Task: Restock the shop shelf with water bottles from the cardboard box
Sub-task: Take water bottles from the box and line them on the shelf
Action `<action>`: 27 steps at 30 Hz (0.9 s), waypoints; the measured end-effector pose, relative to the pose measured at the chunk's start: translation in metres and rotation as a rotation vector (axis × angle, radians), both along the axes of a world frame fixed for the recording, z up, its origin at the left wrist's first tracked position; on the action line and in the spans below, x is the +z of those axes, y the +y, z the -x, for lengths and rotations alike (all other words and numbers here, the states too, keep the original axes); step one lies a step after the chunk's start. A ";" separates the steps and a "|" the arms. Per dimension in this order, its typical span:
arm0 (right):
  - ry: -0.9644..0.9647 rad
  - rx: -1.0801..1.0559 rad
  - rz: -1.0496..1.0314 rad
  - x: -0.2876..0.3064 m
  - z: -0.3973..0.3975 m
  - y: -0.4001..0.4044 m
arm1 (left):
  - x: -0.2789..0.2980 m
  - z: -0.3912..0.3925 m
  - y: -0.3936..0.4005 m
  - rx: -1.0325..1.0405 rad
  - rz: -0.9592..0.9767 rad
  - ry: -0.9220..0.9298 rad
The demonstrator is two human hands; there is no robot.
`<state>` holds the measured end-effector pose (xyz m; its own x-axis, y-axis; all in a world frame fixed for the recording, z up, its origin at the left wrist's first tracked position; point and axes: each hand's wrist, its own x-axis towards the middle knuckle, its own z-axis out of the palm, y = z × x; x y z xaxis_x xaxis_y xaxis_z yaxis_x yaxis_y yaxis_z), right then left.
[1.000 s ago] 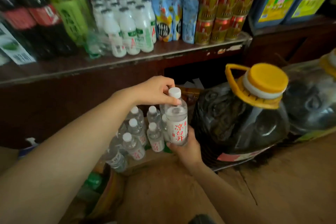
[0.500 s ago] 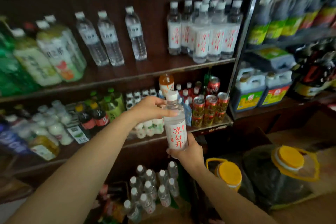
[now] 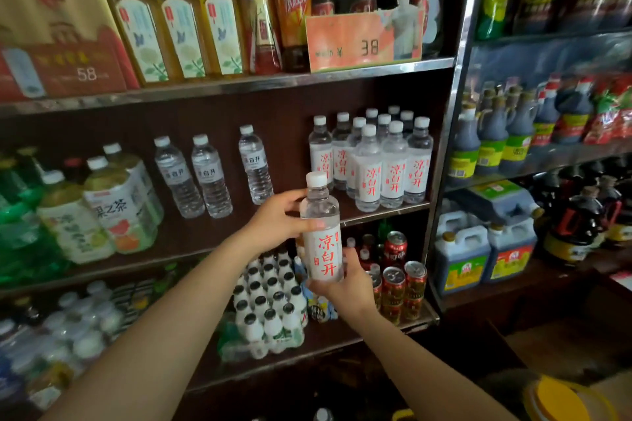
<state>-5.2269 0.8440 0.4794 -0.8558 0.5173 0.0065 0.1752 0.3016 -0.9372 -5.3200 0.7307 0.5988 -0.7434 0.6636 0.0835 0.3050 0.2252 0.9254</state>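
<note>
Nearest the camera, two bare forearms are reaching up toward the shelving, and between them a water bottle is being held upright in front of the shelf edge. The right hand is cupping the bottle's base from below, its fingers curling round the lower label, while the left hand is gripping the shoulder just under the white cap, thumb across the front. The bottle is looking full and clear, so it is probably carrying a fair weight for its size; the thin plastic wall is likely giving a little under pressure and the smooth label may be sliding in the palm, so taking hold at the firmer shoulder and under the base seems the sound choice. Just behind and to the right, a cluster of matching bottles is standing on the middle shelf, with bare shelf to their left where the new one could be going. Further left, three slimmer water bottles are standing apart. The cardboard box is not showing in this view.
</note>
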 end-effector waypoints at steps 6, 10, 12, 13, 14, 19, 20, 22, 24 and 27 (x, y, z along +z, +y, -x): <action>-0.005 -0.051 -0.153 0.029 0.059 0.024 | 0.020 0.055 0.023 0.001 -0.061 0.032; -0.048 -0.120 -0.177 0.033 0.097 0.038 | 0.021 0.085 0.044 0.011 -0.039 0.079; -0.080 -0.149 -0.162 0.030 0.115 0.046 | 0.014 0.102 0.055 0.007 -0.026 0.082; -0.094 -0.158 -0.164 0.027 0.122 0.050 | 0.009 0.110 0.060 0.006 -0.025 0.074; -0.101 -0.168 -0.160 0.024 0.129 0.053 | 0.005 0.117 0.065 0.003 -0.025 0.064; -0.050 -0.236 -0.071 0.013 0.158 0.067 | -0.012 0.148 0.088 0.027 -0.051 0.062; -0.037 -0.254 -0.055 0.013 0.163 0.069 | -0.012 0.152 0.090 0.036 -0.059 0.070; -0.022 -0.304 -0.040 0.011 0.174 0.072 | -0.012 0.160 0.097 0.043 -0.069 0.072; -0.019 -0.336 -0.043 0.008 0.184 0.073 | -0.012 0.169 0.104 0.039 -0.061 0.081; -0.015 -0.354 -0.052 0.003 0.196 0.075 | -0.013 0.182 0.113 0.049 -0.038 0.112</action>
<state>-5.4230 0.9192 0.4826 -0.6241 0.7808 0.0297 0.2909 0.2675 -0.9186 -5.5018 0.8436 0.5857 -0.7592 0.6219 0.1920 0.3966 0.2080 0.8941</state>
